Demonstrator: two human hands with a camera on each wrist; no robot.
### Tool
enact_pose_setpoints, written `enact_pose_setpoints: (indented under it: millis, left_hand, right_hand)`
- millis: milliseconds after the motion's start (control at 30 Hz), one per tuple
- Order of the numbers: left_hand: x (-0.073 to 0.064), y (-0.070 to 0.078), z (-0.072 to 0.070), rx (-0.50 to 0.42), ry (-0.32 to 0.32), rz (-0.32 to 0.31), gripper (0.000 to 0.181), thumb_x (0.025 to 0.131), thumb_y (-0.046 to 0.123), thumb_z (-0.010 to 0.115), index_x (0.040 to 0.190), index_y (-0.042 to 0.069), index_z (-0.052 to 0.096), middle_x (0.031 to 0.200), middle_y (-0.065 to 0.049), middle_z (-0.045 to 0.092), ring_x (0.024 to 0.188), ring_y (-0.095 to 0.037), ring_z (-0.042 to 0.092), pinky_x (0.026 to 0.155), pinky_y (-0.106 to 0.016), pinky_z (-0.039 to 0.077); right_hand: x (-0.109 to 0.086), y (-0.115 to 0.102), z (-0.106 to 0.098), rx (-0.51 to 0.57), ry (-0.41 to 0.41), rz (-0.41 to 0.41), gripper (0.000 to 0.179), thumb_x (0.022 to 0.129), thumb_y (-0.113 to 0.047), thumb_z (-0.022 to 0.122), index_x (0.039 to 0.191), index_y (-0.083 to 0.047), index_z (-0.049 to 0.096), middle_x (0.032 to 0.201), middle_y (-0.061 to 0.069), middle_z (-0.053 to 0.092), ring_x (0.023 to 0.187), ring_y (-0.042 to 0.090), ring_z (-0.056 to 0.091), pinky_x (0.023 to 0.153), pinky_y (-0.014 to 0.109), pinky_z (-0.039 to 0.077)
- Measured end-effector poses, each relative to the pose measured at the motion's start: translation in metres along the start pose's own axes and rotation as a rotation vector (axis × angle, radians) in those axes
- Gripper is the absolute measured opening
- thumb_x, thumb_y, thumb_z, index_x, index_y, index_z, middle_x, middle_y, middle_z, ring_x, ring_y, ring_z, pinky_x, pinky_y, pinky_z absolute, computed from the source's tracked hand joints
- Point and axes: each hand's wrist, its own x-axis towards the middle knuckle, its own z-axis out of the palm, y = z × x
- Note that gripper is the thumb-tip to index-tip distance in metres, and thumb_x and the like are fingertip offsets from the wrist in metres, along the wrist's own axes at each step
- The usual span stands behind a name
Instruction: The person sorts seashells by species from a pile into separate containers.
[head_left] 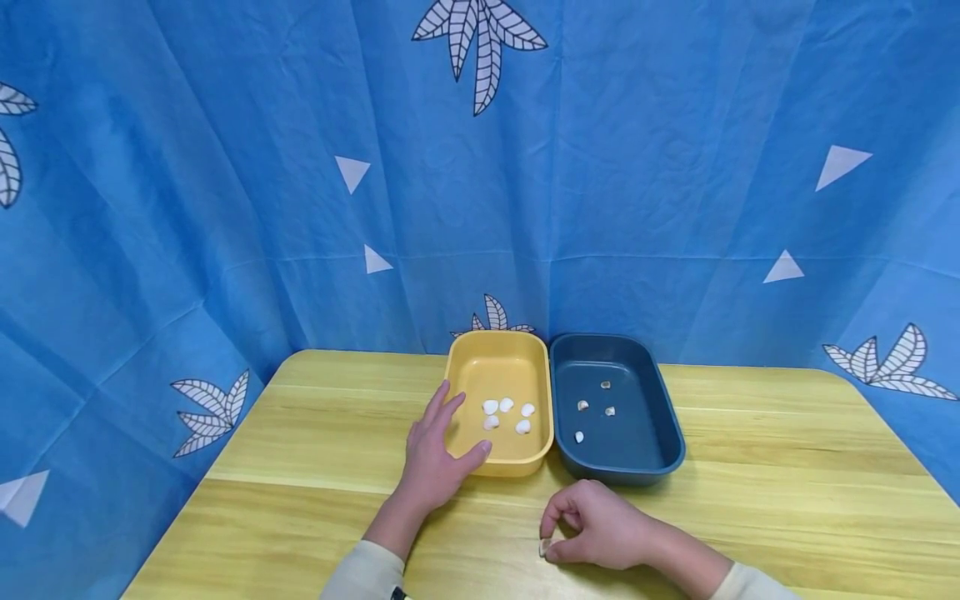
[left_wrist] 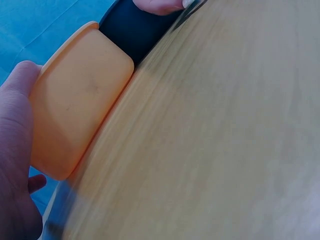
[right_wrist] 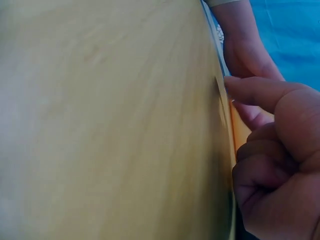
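Near the table's front, my right hand (head_left: 600, 525) pinches a small pale seashell (head_left: 544, 547) between thumb and index finger, low over the wood. The other fingers of that hand (right_wrist: 280, 170) are curled in the right wrist view, where the shell is hidden. My left hand (head_left: 437, 457) is spread at the front left corner of the yellow plastic bin (head_left: 491, 375), its thumb by the front rim. Several white shells (head_left: 491, 422) lie inside this bin. Close beside it on the right, a dark blue bin (head_left: 633, 437) has several smaller, brownish-white shells (head_left: 582, 406) scattered on its floor.
Both bins stand on a light wooden table (head_left: 780, 467) near its back edge. Behind the table hangs a blue curtain (head_left: 637, 167) with white leaf and triangle prints.
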Motion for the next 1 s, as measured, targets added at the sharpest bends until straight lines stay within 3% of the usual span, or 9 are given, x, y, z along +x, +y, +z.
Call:
enact_pose_setpoints:
  millis: [267, 467, 567, 867, 1000]
  left_hand:
    - [0.001, 0.001, 0.000, -0.005, -0.004, -0.001, 0.079, 0.085, 0.049, 0.074, 0.150, 0.016, 0.045, 0.164, 0.008, 0.016, 0.144, -0.030, 0.030, 0.114, -0.062, 0.010]
    - [0.000, 0.002, 0.000, -0.003, -0.006, -0.004, 0.079, 0.085, 0.049, 0.074, 0.150, 0.016, 0.045, 0.164, 0.008, 0.015, 0.144, -0.030, 0.029, 0.114, -0.063, 0.009]
    - [0.000, 0.002, -0.001, -0.005, -0.006, 0.001, 0.079, 0.085, 0.049, 0.074, 0.150, 0.016, 0.045, 0.164, 0.008, 0.016, 0.144, -0.030, 0.030, 0.114, -0.063, 0.009]
    - [0.000, 0.004, -0.001, -0.001, -0.006, -0.010, 0.078, 0.085, 0.049, 0.074, 0.150, 0.017, 0.045, 0.165, 0.008, 0.016, 0.144, -0.031, 0.029, 0.113, -0.063, 0.011]
    - [-0.001, 0.006, -0.002, -0.007, -0.010, -0.024, 0.078, 0.085, 0.048, 0.074, 0.150, 0.018, 0.045, 0.165, 0.008, 0.016, 0.144, -0.031, 0.028, 0.113, -0.064, 0.010]
  right_hand:
    - [-0.008, -0.012, -0.015, 0.001, 0.076, -0.038, 0.012, 0.084, -0.029, 0.082, 0.089, -0.025, 0.072, 0.054, -0.013, 0.034, 0.052, 0.001, 0.037, 0.051, 0.019, 0.037]
    - [-0.014, -0.023, -0.036, -0.023, 0.170, -0.093, 0.012, 0.085, -0.025, 0.082, 0.090, -0.024, 0.072, 0.058, -0.015, 0.026, 0.054, -0.002, 0.028, 0.065, 0.026, 0.050]
    - [-0.015, -0.029, -0.049, -0.026, 0.213, -0.104, 0.012, 0.084, -0.022, 0.083, 0.089, -0.024, 0.072, 0.058, -0.012, 0.022, 0.054, 0.000, 0.025, 0.071, 0.028, 0.050]
    - [-0.012, -0.037, -0.082, -0.071, 0.275, -0.053, 0.013, 0.084, -0.027, 0.082, 0.091, -0.022, 0.072, 0.058, -0.011, 0.021, 0.050, 0.006, 0.027, 0.086, 0.029, 0.051]
    - [-0.008, -0.033, -0.093, -0.109, 0.308, -0.027, 0.014, 0.084, -0.026, 0.083, 0.091, -0.021, 0.072, 0.059, -0.012, 0.022, 0.050, 0.006, 0.026, 0.094, 0.035, 0.050]
